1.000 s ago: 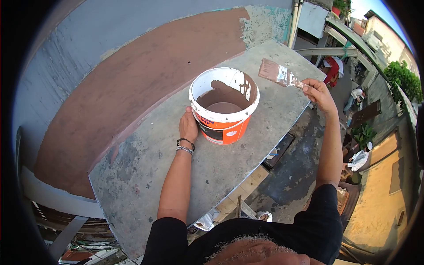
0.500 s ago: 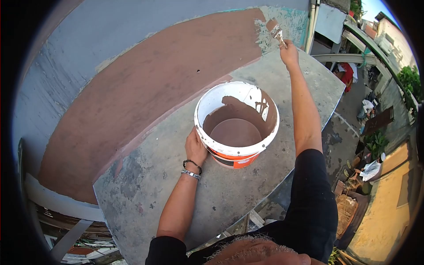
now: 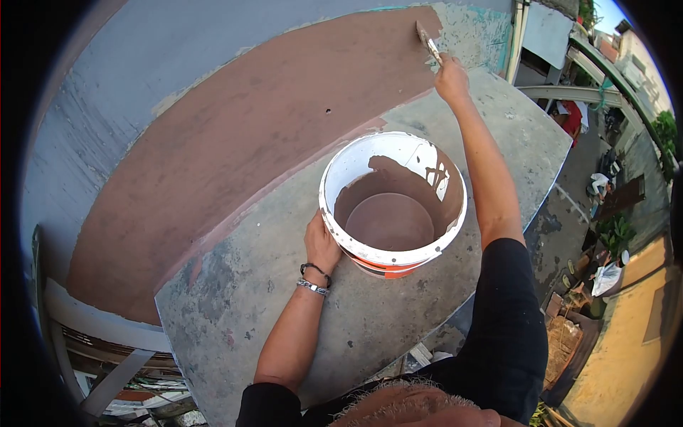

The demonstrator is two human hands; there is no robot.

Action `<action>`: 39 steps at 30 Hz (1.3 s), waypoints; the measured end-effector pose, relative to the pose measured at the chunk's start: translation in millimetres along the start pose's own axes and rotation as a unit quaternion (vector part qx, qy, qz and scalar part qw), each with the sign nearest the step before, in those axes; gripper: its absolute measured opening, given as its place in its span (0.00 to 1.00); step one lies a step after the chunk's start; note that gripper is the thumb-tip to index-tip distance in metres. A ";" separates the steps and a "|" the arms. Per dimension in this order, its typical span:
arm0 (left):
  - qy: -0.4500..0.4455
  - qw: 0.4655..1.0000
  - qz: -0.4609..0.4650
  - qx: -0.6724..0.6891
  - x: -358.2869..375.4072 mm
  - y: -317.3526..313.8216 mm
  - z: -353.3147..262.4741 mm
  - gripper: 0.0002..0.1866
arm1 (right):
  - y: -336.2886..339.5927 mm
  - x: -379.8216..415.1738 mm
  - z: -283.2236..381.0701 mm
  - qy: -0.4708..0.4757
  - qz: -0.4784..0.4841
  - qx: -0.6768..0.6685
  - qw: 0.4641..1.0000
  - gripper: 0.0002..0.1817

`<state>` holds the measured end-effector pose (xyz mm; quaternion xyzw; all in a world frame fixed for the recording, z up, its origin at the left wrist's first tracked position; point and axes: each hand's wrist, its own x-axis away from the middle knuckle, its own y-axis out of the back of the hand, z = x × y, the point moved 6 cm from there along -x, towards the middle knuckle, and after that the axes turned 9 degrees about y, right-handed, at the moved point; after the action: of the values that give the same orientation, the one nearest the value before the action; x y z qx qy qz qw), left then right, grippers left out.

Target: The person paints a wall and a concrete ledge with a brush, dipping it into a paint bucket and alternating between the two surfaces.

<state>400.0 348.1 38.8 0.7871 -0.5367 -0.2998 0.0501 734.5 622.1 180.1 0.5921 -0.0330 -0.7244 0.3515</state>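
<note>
A white and orange paint bucket point(image 3: 420, 252) holding brown paint stands on a grey concrete ledge point(image 3: 284, 306). My left hand point(image 3: 321, 243) rests against the bucket's left side, with bracelets on the wrist. My right hand point(image 3: 451, 77) is stretched far forward and grips a paintbrush point(image 3: 425, 37). The brush's bristles touch the wall point(image 3: 270, 107) at the right end of the brown painted band, next to a patch of bare, greenish plaster point(image 3: 473, 35).
The ledge ends in a drop on the right, with a street far below point(image 3: 569, 213). People point(image 3: 605, 181) and plants point(image 3: 615, 231) are down there. A yellow wall point(image 3: 633, 356) stands at the lower right. Metal bars point(image 3: 107, 384) show under the ledge at the lower left.
My right hand swung the brush from above the ledge's right edge up to the wall and now drags it a little leftward. The view has shifted nearer the bucket.
</note>
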 end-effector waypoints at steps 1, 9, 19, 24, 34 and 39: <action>0.003 1.000 0.000 0.001 1.5 -0.9 4.2 0.17 | 13.4 9.8 2.8 0.004 -0.011 -0.018 1.000 0.17; -0.007 1.000 0.000 -0.022 1.0 -1.6 7.0 0.17 | -11.9 -28.4 -70.7 -0.130 0.007 0.023 0.991 0.19; -0.017 0.999 0.008 -0.046 -0.7 -2.3 9.1 0.19 | 11.2 22.8 35.5 0.067 -0.005 -0.056 0.996 0.20; -0.024 0.998 0.011 -0.063 -1.5 -4.6 15.0 0.19 | 26.0 -4.6 -11.1 0.002 -0.028 -0.033 0.999 0.21; 0.011 0.997 0.045 -0.056 -2.5 -6.2 17.9 0.22 | -8.5 -49.9 -12.9 -0.075 0.024 0.042 0.996 0.19; 0.007 0.998 0.042 -0.035 -3.0 -4.6 10.9 0.23 | 14.5 -9.7 46.1 0.073 0.011 -0.012 0.997 0.19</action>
<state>397.3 355.3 29.3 0.7637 -0.5580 -0.3106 0.0942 701.2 599.5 208.6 0.6387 -0.0056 -0.6757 0.3679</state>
